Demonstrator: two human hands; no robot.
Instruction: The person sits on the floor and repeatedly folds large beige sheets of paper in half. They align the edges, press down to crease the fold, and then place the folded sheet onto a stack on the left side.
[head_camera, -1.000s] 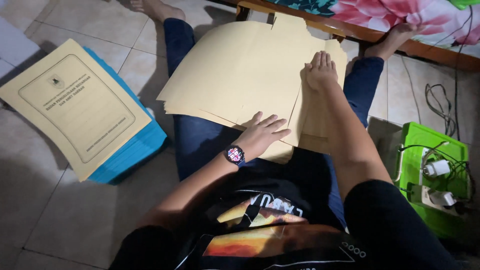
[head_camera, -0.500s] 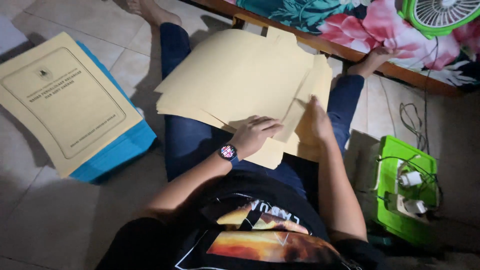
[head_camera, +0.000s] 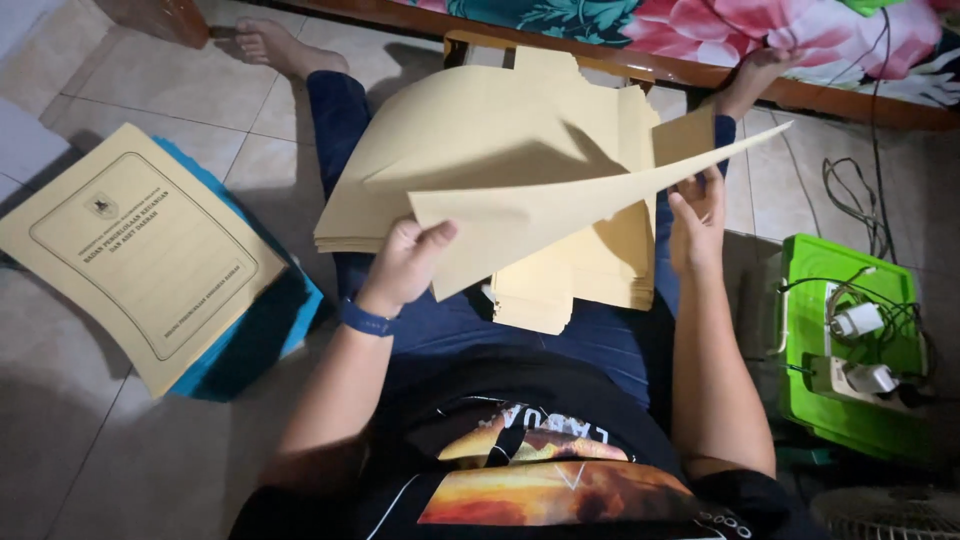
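A single tan manila paper sheet (head_camera: 540, 215) is being pinched at its corner by the left hand (head_camera: 405, 262) and steadied by the open right hand (head_camera: 697, 220), lifted above the thick tan paper stack (head_camera: 500, 140) lying on the lap; most sheets are seemingly left to be handled.

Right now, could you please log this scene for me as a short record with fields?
Setting: person seated on tiled floor, legs out
Left hand: grips lifted tan sheet at its near corner
Right hand: fingers open at the sheet's right edge
Lap: stack of tan folders
Person's left: printed tan folder on blue stack
Person's right: green box with cables and chargers
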